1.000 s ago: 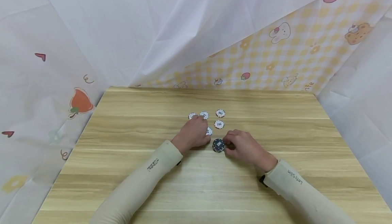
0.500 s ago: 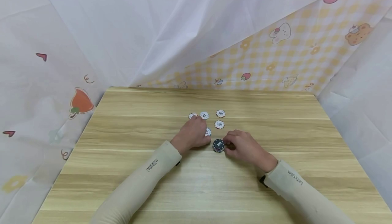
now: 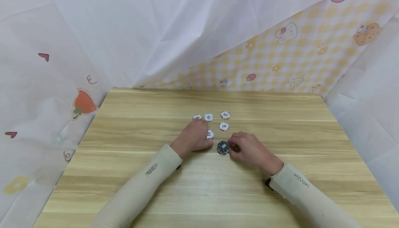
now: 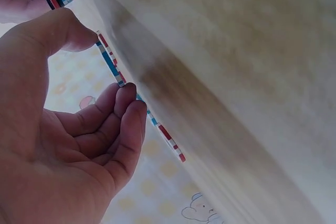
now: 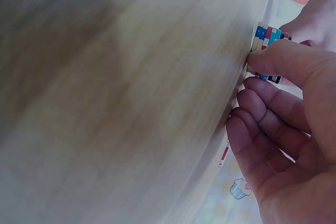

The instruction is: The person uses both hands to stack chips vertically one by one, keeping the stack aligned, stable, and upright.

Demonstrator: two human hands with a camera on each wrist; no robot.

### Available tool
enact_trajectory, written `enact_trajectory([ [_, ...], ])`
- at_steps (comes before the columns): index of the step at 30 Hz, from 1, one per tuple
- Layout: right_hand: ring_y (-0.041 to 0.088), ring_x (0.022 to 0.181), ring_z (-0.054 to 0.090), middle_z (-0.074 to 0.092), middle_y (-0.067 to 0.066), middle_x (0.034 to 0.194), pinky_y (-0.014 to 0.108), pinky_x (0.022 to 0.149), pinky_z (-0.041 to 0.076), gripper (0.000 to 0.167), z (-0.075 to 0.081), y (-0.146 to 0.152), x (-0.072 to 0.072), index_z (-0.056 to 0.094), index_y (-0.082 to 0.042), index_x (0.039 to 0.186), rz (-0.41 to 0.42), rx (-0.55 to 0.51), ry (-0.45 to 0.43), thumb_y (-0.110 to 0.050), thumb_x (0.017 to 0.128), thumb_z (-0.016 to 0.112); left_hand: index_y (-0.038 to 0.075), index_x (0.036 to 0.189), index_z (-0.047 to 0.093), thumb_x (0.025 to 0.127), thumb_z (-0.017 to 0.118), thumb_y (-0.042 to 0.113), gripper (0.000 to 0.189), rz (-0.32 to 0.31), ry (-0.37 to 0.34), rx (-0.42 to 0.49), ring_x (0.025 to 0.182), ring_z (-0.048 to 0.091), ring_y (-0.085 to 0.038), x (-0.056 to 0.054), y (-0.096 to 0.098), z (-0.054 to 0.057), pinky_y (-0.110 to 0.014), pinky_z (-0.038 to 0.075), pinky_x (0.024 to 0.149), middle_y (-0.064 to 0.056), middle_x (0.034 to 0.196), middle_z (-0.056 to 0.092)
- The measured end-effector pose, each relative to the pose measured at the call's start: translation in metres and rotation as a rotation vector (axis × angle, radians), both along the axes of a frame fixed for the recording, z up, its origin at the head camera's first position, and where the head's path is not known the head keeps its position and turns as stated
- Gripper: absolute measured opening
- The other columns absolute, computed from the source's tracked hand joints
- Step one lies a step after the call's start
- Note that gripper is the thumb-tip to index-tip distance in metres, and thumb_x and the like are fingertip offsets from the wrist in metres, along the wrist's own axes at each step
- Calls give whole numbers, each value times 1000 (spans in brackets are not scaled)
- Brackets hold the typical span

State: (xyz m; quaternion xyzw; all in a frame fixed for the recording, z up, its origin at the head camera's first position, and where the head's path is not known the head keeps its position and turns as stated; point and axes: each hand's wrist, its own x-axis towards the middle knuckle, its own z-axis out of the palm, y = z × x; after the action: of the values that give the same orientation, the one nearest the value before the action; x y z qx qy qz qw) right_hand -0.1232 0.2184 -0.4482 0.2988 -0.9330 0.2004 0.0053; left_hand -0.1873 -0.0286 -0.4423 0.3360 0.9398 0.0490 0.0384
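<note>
My left hand point(image 3: 194, 134) bends over a white and blue poker chip point(image 3: 210, 134) marked 10, flat on the wooden table point(image 3: 149, 186). In the left wrist view its thumb lies at one edge of that chip, with curled fingers point(image 4: 123, 95) at the other; part of the chip is hidden under the hand. To the right is a short stack of poker chips point(image 3: 222, 147), topped by a black one marked 100. My right hand point(image 3: 250, 150) grips the stack's right side with thumb and forefinger. Layers of blue, red and teal edges show in the stack point(image 5: 270, 35).
Two chips marked 100, a far chip point(image 3: 225, 115) and a nearer chip point(image 3: 223, 126), lie beyond the stack. Another 10 chip point(image 3: 209, 117) and a partly covered red-edged chip point(image 3: 197, 116) sit past my left hand. Patterned cloth point(image 3: 265, 61) hangs along the table's back edge.
My left hand has shifted slightly left, and the 10 chip by its thumb has slid a little left with it. The right hand and the stack keep their places.
</note>
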Motion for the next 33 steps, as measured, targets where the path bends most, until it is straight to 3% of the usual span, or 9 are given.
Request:
enact_trajectory([
  [7,10,87,62,74,-3,100,31,76,57,19,0,0,0,81,-10,108,-2,9,-7,-14,91,88,-8,110,70,93,75,35,47,7,3,10,103,68,-29,4,-3,4,-42,53,108,-17,102,70],
  [17,10,85,61,74,-3,100,29,74,56,19,2,-1,0,81,-9,108,-4,3,-19,-12,91,88,-5,100,69,91,75,33,39,-19,48,61,97,69,-29,10,-7,11,-43,54,103,-13,94,68],
  [24,10,84,59,72,-4,98,29,73,55,19,2,-1,0,81,-9,108,-4,4,-19,-12,91,88,3,88,63,91,74,32,31,-53,74,69,81,59,-23,13,-7,14,-42,54,101,-6,82,59],
  [33,10,84,60,72,-4,98,29,73,56,18,2,-1,0,81,-9,107,-2,-11,-20,-11,90,87,5,86,60,90,75,32,31,-74,87,86,79,56,-22,20,-6,20,-39,54,89,-5,83,57],
])
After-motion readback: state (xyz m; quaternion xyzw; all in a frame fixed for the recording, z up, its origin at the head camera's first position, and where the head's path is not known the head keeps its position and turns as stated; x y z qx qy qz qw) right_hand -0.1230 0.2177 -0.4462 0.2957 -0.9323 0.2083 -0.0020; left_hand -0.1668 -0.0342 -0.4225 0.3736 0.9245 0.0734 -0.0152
